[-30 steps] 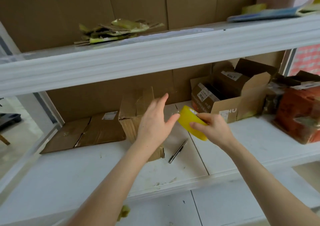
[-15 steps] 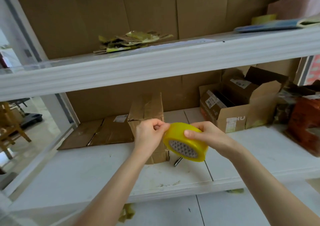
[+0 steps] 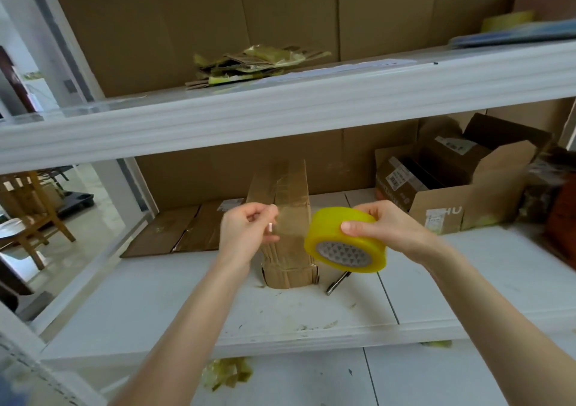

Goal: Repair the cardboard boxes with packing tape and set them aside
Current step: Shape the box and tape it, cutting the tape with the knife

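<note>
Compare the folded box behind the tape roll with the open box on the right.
The folded box stands collapsed flat on end; the open box is squared up, flaps raised. The folded box shows clear tape, no label; the open box carries white labels. Both are brown cardboard on the white shelf.

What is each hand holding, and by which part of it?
The right hand grips the yellow tape roll across its outer band. The left hand pinches the free end of the tape pulled from it.
</note>
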